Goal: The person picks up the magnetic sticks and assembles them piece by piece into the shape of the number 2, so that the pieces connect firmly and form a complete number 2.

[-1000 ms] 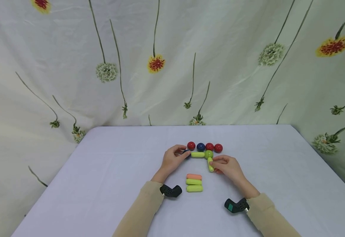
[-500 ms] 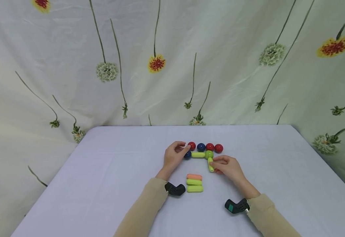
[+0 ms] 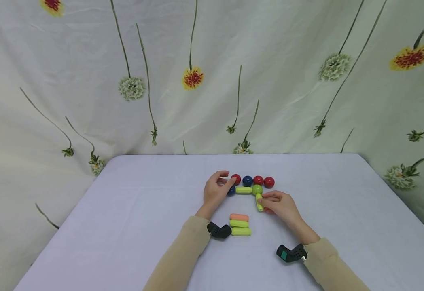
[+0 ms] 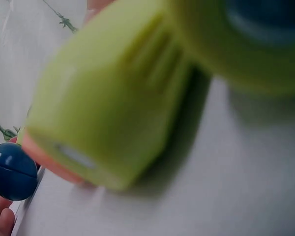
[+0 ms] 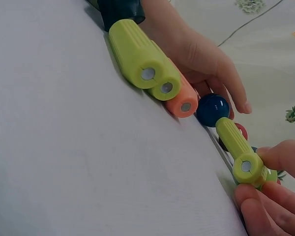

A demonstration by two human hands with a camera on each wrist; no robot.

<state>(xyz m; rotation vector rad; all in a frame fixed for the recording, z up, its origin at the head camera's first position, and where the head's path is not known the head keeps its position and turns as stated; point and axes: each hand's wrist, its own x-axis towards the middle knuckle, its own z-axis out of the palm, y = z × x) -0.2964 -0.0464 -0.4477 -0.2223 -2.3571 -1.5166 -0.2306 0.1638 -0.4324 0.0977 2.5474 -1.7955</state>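
My right hand [image 3: 279, 205] pinches a yellow-green magnetic rod [image 3: 259, 202] between thumb and fingers. The rod's far end meets a green ball [image 3: 257, 190]. From that ball a second yellow-green rod [image 3: 244, 190] runs left to a dark blue ball [image 3: 231, 190]. My left hand [image 3: 215, 190] is over this blue ball, its thumb beside a red ball [image 3: 236, 179] and its fingers loosely bent. In the right wrist view the left fingers stand just beyond the blue ball [image 5: 213, 110], holding nothing that I can see.
Behind the joined pieces, a blue ball [image 3: 247, 180] and two red balls [image 3: 263, 181] continue the row. Nearer the person lie an orange rod [image 3: 239, 217] and two yellow-green rods [image 3: 240, 227], close beside the left wrist camera [image 3: 219, 230]. A flowered cloth hangs behind the table.
My left hand has let go of the blue ball and moved away and slightly right, to the leftmost red ball. The right hand keeps its pinch on the rod without moving.
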